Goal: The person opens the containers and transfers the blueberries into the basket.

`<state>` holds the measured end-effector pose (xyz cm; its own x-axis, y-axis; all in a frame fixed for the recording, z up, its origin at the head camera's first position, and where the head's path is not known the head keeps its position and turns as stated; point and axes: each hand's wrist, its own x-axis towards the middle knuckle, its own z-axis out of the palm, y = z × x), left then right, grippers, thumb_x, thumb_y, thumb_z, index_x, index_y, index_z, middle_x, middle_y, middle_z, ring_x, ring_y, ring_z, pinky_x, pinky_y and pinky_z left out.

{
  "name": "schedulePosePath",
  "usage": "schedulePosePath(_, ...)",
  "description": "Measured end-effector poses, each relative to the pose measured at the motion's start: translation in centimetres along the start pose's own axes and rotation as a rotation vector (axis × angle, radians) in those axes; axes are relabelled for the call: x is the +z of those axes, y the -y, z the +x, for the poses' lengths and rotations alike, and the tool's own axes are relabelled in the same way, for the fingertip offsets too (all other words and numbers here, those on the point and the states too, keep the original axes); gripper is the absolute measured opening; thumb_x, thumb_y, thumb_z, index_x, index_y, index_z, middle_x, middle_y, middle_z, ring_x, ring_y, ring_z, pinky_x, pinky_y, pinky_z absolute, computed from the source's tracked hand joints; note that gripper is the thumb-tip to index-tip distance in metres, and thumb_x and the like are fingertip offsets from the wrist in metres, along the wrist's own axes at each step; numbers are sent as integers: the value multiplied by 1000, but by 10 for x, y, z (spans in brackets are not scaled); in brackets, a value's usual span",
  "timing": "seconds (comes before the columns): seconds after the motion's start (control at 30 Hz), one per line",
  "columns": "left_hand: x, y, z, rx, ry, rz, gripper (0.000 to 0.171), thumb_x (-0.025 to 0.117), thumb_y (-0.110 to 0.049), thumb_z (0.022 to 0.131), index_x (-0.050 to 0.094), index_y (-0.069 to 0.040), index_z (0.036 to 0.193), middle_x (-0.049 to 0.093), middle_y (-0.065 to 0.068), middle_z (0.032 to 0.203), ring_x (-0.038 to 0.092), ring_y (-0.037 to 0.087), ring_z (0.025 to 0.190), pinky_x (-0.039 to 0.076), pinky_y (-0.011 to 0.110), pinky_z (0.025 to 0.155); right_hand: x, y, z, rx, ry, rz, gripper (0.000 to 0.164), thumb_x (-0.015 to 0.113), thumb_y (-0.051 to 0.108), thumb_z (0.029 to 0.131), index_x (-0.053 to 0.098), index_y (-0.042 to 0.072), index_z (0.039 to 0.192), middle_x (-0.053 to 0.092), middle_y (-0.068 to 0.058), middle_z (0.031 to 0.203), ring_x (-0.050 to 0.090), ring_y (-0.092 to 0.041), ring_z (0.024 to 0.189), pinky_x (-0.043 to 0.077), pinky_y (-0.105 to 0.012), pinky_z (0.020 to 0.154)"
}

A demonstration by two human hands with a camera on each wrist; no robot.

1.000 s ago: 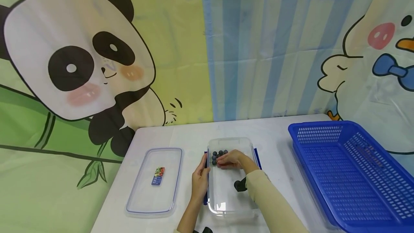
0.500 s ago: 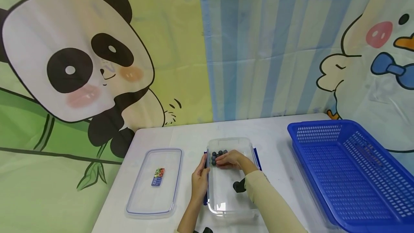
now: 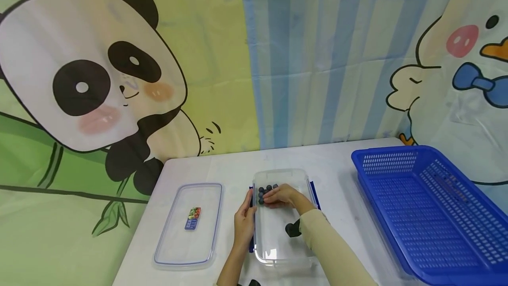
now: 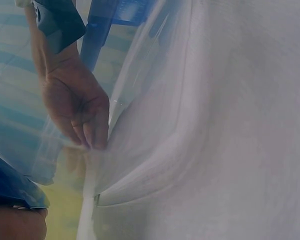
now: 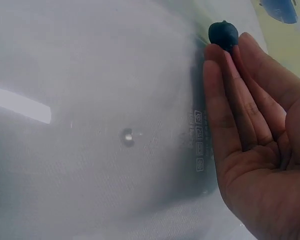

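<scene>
Several dark round blueberries (image 3: 261, 195) lie at the far left of a clear plastic box (image 3: 278, 237) with blue side latches. My left hand (image 3: 243, 223) rests along the box's left side, fingers stretched out and thumb at the rim. In the left wrist view only part of that hand (image 4: 15, 224) shows, beneath a blue latch (image 4: 12, 182). My right hand (image 3: 282, 197) reaches into the box beside the berries. In the right wrist view its thumb and fingertips pinch around one blueberry (image 5: 223, 34). Other berries are partly hidden behind the right hand.
A clear lid (image 3: 186, 246) with blue edging and a coloured label (image 3: 193, 218) lies left of the box. A large blue perforated basket (image 3: 420, 224) stands at the right of the white table (image 3: 234, 167). A printed curtain (image 3: 301, 78) hangs behind.
The head view has shifted slightly. My right hand has barely moved among the berries, and my left hand keeps its place at the box's side.
</scene>
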<state>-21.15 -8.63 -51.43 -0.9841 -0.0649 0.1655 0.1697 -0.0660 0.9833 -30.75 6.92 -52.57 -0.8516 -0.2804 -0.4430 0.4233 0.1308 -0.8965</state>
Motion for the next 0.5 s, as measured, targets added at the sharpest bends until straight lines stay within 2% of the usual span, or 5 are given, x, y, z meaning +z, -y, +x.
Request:
schedulePosePath(0.13, -1, 0, 0, 0, -2, 5, 46, 44, 7, 90, 39, 3, 136, 35, 12, 143, 28, 20, 133, 22, 26, 106, 3, 1, 0, -16, 15, 1, 23, 67, -6, 79, 66, -10, 101, 68, -17, 93, 67, -26, 84, 55, -36, 79)
schedulePosePath(0.4, -2, 0, -1, 25, 3, -3, 46, 43, 8, 90, 38, 5, 136, 35, 14, 143, 27, 22, 133, 24, 13, 103, 9, -4, -2, -33, 109, -17, 27, 68, -3, 79, 65, -9, 105, 67, -15, 97, 66, -23, 85, 54, -36, 81)
schedulePosePath(0.5, -1, 0, -2, 25, 8, -14, 46, 43, 8, 90, 38, 5, 136, 34, 14, 143, 27, 21, 133, 24, 13, 102, 10, -4, -2, -36, 113, -31, 26, 67, -3, 80, 65, -9, 105, 67, -14, 97, 66, -22, 85, 54, -36, 80)
